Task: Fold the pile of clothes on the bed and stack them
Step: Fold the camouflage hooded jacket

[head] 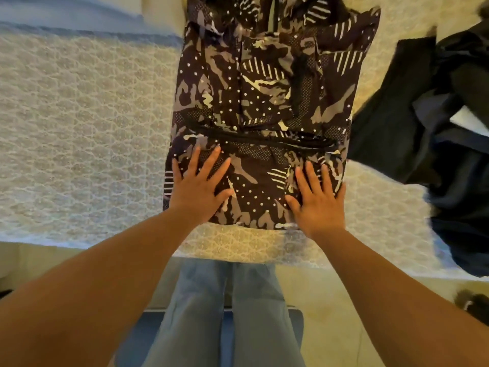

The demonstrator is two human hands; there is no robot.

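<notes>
Legs: the person's legs in pale blue jeans (pixel 225 311) stand at the near edge of the bed, seen straight down between the two forearms.
Floor: a blue mat (pixel 148 332) lies under the feet; something dark (pixel 473 305) sits on the floor at far right, too blurred to name.
Left hand: the left hand (pixel 199 193) lies flat, palm down, on the near left part of the patterned garment, fingers straight and spread, gripping nothing.
Right hand: the right hand (pixel 318 198) lies flat in the same way on the near right part, fingers straight and spread, thumb pointing inward, gripping nothing.
Garment: the patterned garment (pixel 264 96) lies spread lengthwise in the middle of the bed, running away from the person; it is dark with grey and cream camouflage shapes, white dots and white stripes.
Fold: a dark band (pixel 264 137) crosses the garment just beyond the fingertips; whether it is a hem or a fold edge I cannot tell.
Sides: the garment's long sides look turned inward, giving a roughly straight-edged shape.
Bed: the bed cover (pixel 79 128) is pale with a lacy net pattern, bare to the left of the garment.
Pile: a heap of dark clothes (pixel 436 133) lies on the bed to the right, touching the garment's right edge, unfolded and rumpled.
Far end: a blue-grey pillow (pixel 74 14) rests at the top left.
</notes>
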